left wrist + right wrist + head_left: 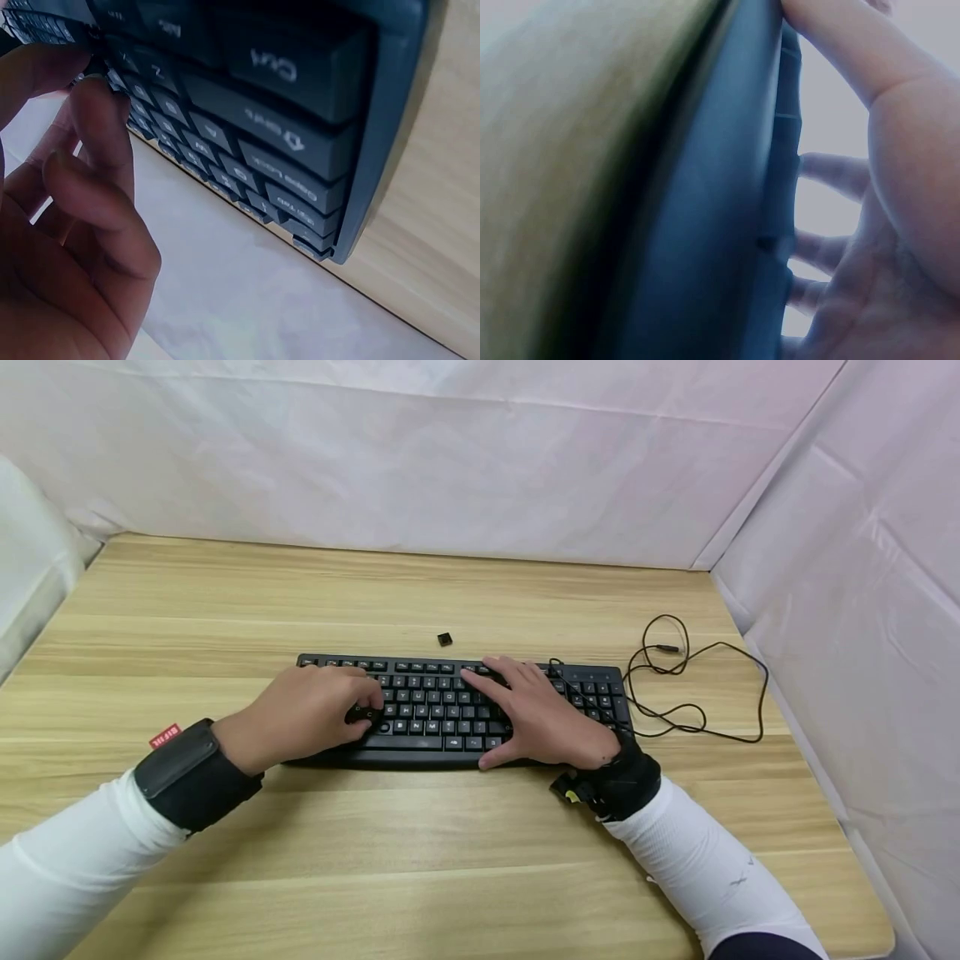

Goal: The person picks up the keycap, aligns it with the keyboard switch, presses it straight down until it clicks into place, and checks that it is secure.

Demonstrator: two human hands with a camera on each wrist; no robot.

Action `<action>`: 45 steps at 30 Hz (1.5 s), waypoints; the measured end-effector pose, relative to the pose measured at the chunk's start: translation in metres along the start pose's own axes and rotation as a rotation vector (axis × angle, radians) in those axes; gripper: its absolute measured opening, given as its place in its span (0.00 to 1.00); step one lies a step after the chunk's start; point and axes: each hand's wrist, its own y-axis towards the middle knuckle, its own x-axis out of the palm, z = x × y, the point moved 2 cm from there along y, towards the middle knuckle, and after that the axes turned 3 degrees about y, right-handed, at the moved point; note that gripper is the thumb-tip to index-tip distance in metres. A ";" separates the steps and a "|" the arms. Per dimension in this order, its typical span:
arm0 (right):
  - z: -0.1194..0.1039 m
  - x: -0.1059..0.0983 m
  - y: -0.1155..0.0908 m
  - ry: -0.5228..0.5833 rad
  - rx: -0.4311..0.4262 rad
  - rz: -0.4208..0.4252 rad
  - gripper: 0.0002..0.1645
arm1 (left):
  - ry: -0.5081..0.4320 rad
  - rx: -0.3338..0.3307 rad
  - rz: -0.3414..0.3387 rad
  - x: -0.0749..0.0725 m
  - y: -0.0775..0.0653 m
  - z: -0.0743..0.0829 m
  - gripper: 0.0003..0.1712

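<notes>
Lying mid-surface (420, 852), the keyboard (448, 712) should prove light, stiff, prone to slide; hold by front and rear edges. Right hand (536, 714) spread across it; left hand (303, 714) curled over its left half, cannot tell if pinching. Loose keycap (445, 639), towards surface's far edge: likely slippery, pinch opposite sides

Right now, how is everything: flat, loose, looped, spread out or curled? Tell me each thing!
Keyboard: right way up on the table.
Small black square: loose, beyond the keyboard.
Cable: loosely looped.
Plug: unplugged, lying free.
Left hand: fingers curled over the keyboard; can't tell if they pinch anything.
Right hand: fingers spread, touching the keyboard.
Left wristband: strapped on.
Right wristband: strapped on.
</notes>
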 end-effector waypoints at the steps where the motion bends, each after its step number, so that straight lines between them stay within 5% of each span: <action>1: 0.000 0.000 0.000 -0.002 0.001 0.000 0.68 | 0.003 0.001 -0.001 0.001 -0.001 0.000 0.11; 22: 0.000 -0.001 0.000 0.013 -0.004 -0.001 0.68 | 0.015 0.019 0.015 0.003 -0.005 0.005 0.10; 45: 0.000 0.000 0.000 0.012 -0.009 0.000 0.67 | -0.037 -0.018 -0.051 0.002 -0.001 0.003 0.09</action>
